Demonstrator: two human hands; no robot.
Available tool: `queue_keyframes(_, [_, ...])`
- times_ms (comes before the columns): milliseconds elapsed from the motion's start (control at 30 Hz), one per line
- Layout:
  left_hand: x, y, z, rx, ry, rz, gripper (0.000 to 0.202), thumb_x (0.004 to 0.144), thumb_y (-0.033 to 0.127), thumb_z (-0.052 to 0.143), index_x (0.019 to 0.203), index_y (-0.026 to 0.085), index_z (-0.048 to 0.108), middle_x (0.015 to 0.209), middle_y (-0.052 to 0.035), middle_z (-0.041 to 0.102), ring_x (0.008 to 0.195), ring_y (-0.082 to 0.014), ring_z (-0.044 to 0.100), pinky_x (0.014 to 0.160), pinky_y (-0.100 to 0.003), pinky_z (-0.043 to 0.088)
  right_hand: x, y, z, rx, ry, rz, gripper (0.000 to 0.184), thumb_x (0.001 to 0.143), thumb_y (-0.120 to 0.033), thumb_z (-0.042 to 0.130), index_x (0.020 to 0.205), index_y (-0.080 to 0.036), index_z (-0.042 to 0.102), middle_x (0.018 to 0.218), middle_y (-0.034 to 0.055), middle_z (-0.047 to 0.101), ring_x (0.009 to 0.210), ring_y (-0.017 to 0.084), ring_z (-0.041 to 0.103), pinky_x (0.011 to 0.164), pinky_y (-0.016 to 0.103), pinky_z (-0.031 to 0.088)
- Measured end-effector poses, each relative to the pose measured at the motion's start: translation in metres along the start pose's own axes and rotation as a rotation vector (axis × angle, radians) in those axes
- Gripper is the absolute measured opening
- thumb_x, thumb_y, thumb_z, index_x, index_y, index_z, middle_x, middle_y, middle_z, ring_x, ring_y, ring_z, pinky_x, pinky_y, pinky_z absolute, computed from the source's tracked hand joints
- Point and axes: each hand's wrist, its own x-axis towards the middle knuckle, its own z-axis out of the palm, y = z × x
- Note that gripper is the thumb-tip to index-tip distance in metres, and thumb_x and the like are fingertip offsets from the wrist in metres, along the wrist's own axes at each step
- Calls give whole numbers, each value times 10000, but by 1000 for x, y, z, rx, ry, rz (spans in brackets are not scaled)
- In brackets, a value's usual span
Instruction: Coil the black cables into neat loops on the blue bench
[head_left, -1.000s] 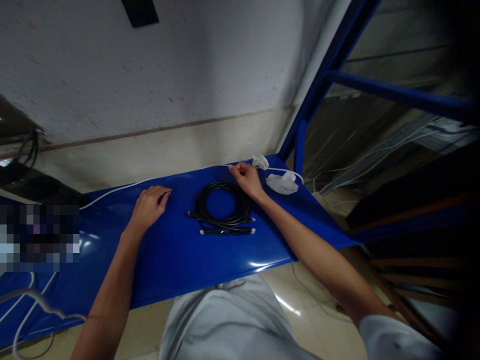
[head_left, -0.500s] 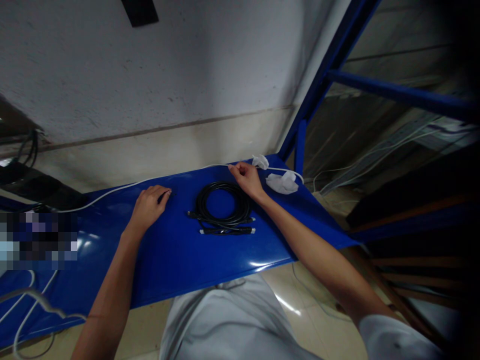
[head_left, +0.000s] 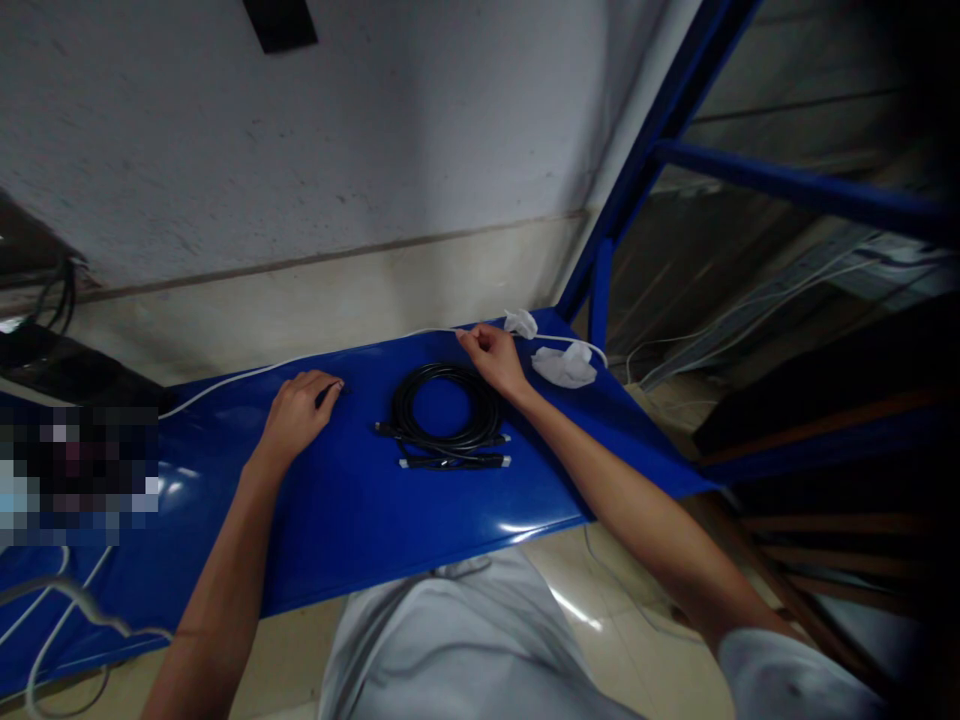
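Observation:
A coiled black cable (head_left: 401,405) lies on the blue tabletop (head_left: 337,520), its silver-tipped plugs toward me; neither hand grips it. Left of the coil, my left hand (head_left: 304,408) rests on the table with curled fingers. Something small and dark shows at its thumb and fingertip, too small to name. My right hand (head_left: 496,358) sits just behind the coil, thumb and finger pinched together beside the thin white cable (head_left: 360,347) along the wall. Whether anything is between those fingers I cannot make out.
Crumpled white tissues (head_left: 564,366) lie right of my right hand. A blue metal frame (head_left: 600,270) rises at the right end. White cables (head_left: 56,620) loop at the near left, and a black wrapped bundle (head_left: 82,375) lies at the far left.

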Motion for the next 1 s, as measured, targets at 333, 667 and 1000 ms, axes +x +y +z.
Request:
queue_keyframes(333, [0,2,1,-2,16,-8,315,1094,368,526,1189,205,778,1218,-106,801,1152,-308,731,1058,-490,543,-1,-4,0,-8,4,11,546,967,-642,688,674,-236,470,610,-34,410,596,136,355,566,316,265])
queue_keyframes(667, [0,4,-1,-22,24,-17,376,1100,379,488,1319,207,740,1304,-129,782,1213,-330,724,1087,-527,543,0,-1,1,-21,4,2,537,968,-632,681,672,-239,465,606,-39,406,586,134,344,564,318,253])
queue_keyframes(1000, [-1,6,-1,-18,38,-14,377,1105,352,463,1335,205,723,1320,-121,770,1223,-314,719,1106,-502,537,-1,0,1,14,-12,7,513,974,-611,688,688,-236,484,618,-38,421,593,136,361,579,317,279])
